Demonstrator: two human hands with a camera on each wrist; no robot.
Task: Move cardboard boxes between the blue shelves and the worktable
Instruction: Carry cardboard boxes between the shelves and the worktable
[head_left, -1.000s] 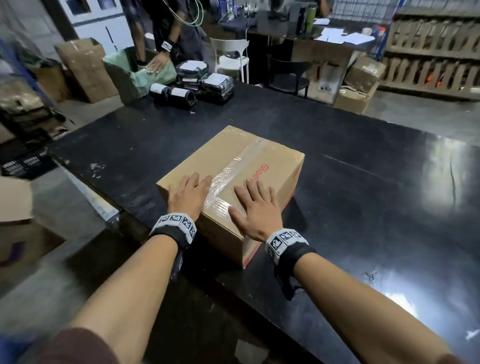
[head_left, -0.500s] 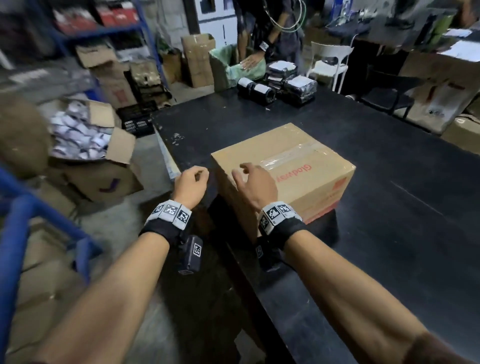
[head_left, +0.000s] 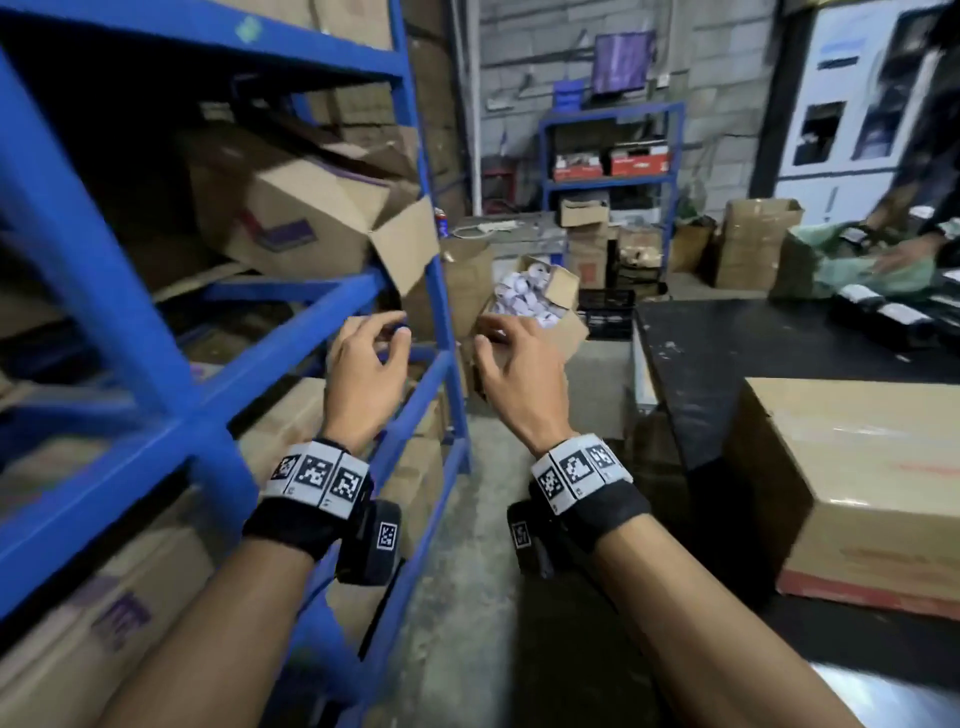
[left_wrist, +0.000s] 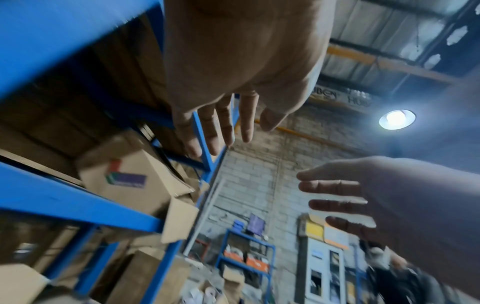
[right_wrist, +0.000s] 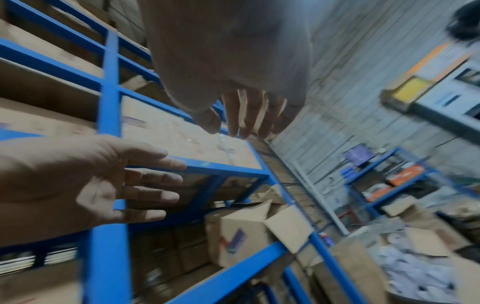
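Blue shelves stand at nine o'clock — both hands empty. Left hand and right hand hang loosely curled; taped cardboard box sits on worktable at three o'clock.

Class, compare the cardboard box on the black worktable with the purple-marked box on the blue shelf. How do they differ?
The box on the worktable is taped shut and sits flat; the shelf box has a flap hanging open and sits tilted. The table box shows red print, the shelf box a purple and red mark. Both are brown cardboard, and neither hand touches them.

Left hand, right hand raised, fingers loosely curled, empty.
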